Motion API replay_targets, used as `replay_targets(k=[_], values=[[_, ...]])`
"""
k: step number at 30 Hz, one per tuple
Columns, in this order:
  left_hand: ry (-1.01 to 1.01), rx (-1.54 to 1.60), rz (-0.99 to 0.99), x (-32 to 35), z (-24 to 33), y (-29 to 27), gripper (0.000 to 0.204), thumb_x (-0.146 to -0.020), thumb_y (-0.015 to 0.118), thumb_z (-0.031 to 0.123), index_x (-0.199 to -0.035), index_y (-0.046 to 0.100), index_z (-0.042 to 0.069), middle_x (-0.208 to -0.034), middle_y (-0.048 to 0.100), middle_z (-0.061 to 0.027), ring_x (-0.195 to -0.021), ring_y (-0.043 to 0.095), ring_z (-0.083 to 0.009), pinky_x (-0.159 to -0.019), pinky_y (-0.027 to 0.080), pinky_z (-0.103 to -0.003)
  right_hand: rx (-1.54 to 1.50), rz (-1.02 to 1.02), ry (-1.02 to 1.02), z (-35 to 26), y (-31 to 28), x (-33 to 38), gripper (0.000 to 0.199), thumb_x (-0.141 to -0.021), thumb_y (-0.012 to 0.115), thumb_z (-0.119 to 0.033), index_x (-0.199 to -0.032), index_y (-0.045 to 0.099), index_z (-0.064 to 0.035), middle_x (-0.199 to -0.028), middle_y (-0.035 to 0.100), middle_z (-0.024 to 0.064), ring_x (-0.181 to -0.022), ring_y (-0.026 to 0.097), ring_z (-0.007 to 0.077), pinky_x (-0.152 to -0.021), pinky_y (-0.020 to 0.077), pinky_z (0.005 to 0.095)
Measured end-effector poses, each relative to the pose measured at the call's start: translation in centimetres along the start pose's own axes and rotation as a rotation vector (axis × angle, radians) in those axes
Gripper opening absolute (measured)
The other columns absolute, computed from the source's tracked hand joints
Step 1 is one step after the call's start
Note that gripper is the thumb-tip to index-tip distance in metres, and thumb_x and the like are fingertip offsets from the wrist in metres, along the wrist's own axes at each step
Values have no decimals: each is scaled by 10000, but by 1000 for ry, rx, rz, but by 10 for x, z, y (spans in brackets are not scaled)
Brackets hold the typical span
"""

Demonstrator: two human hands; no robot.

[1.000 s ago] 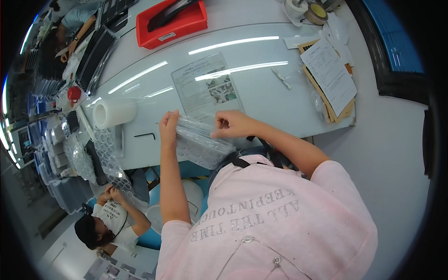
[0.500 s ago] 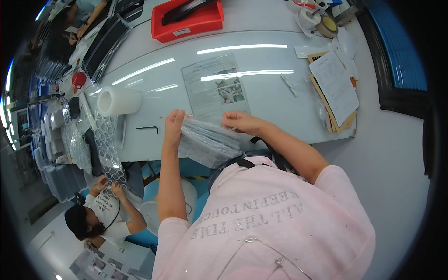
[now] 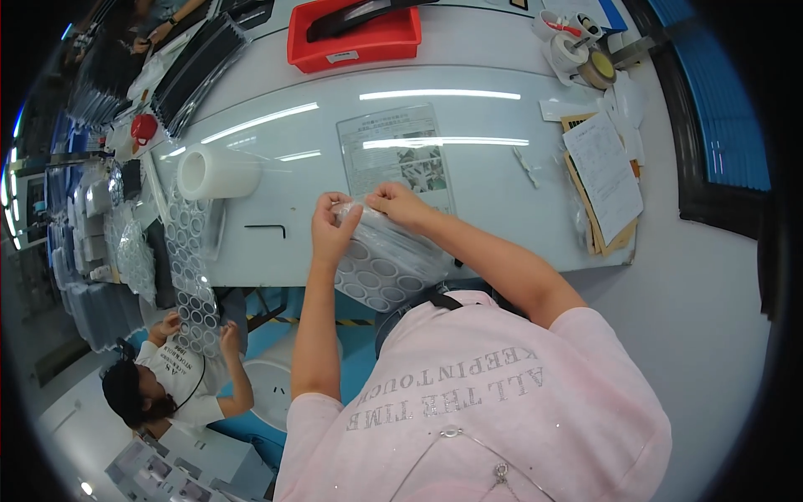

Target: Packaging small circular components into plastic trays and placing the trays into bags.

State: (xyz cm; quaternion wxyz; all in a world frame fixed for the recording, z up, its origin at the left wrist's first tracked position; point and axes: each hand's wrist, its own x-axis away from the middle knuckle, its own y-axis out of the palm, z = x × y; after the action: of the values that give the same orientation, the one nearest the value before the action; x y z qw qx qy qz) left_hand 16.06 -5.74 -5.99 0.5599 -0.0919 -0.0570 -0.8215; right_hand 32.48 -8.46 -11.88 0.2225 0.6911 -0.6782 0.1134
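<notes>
While hands grip it, tray [image 3: 381,272] edge blurs.

A white table [image 3: 468,75] with a glossy top carries a red bin [image 3: 355,38] at its far edge, a roll of clear film [image 3: 217,171] to the left, a small black hex key [image 3: 266,227] near the front, a printed sheet [image 3: 397,155] in the middle, tape rolls [image 3: 577,54] and a stack of papers [image 3: 602,180] on the right.

Left hand [image 3: 333,231] and right hand [image 3: 400,203] pinch closed, forearms raised forward together.
</notes>
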Motion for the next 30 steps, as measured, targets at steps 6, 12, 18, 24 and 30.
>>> replay_targets(k=[6,12,18,24,30], values=[[3,-99,-39,6,-4,1,309,-778,713,83,-1008,517,20,-897,569,-42,-765,535,-81,-668,433,-211,33,89,-60,-2,5,21,256,-885,616,-251,-792,576,-16,-674,545,14,-617,459,90,-535,380,263],[56,-160,-124,7,7,5,307,-797,627,59,-1083,525,12,-932,572,-40,-834,535,-104,-759,429,-234,-178,269,-46,1,4,28,232,-900,603,-241,-818,572,-26,-676,546,13,-613,481,83,-547,392,254],[-54,-120,22,8,-3,-4,153,-826,601,75,-964,593,9,-881,584,-23,-810,512,-92,-748,415,-230,-156,-234,165,-32,-48,27,375,-927,543,-414,-866,584,-46,-734,559,14,-616,497,106,-593,433,242],[-118,39,227,-4,-28,-34,119,-866,599,132,-884,621,16,-772,568,14,-754,483,-62,-678,391,-226,475,-503,50,1,-99,87,424,-893,580,-442,-904,616,-19,-811,633,77,-696,589,147,-607,473,288],[-188,-4,181,-32,-47,-51,179,-850,613,195,-851,618,16,-763,547,21,-743,491,-88,-676,402,-262,585,-499,-185,-14,-80,95,274,-880,606,-298,-807,623,-34,-748,646,72,-708,624,160,-619,471,317]])
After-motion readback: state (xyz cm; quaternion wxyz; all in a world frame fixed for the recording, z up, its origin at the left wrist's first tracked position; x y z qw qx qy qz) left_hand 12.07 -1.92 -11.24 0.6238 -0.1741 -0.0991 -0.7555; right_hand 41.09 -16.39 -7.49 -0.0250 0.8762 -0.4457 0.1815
